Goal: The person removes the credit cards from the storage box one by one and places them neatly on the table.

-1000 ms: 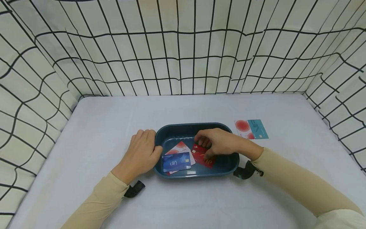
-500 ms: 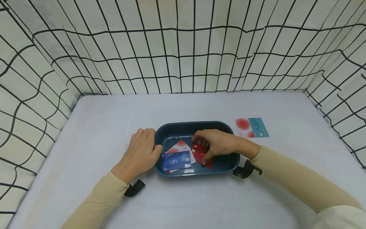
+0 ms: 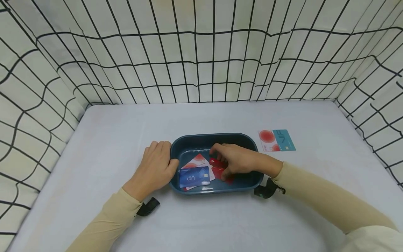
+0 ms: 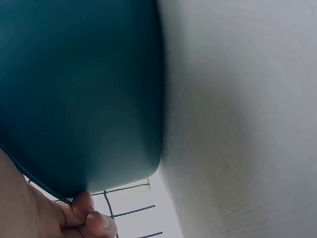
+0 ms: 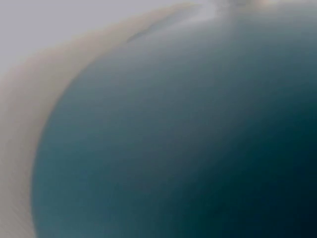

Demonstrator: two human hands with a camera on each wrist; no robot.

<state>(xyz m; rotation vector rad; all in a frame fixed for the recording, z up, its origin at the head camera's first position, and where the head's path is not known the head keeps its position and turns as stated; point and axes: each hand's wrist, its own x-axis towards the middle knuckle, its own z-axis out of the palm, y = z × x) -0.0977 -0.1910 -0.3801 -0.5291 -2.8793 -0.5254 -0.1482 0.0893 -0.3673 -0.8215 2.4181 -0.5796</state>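
Observation:
In the head view, a dark teal plastic tray [image 3: 214,139] stands on the white table. My left hand [image 3: 156,168] grips its left end, thumb at the rim; in the left wrist view, its curled fingertips [image 4: 99,224] show beside the tray's outer wall [image 4: 79,99]. My right hand [image 3: 237,159] reaches into the tray, with thumb and fingers bent about a red card [image 3: 218,171] and covering part of it. To its left lies a blue VIP card [image 3: 193,177] over white-and-red cards [image 3: 199,160]. The right wrist view holds only the blurred tray wall [image 5: 148,124].
On the table beyond the tray's right end, a white card with red circles [image 3: 267,137] lies side by side with a teal VIP card [image 3: 284,140]. White walls with black grid lines [image 3: 204,70] enclose the table's back and sides.
My right hand has shifted slightly left over the red card, its fingers and thumb closing in and covering more of it. My left hand stays on the tray.

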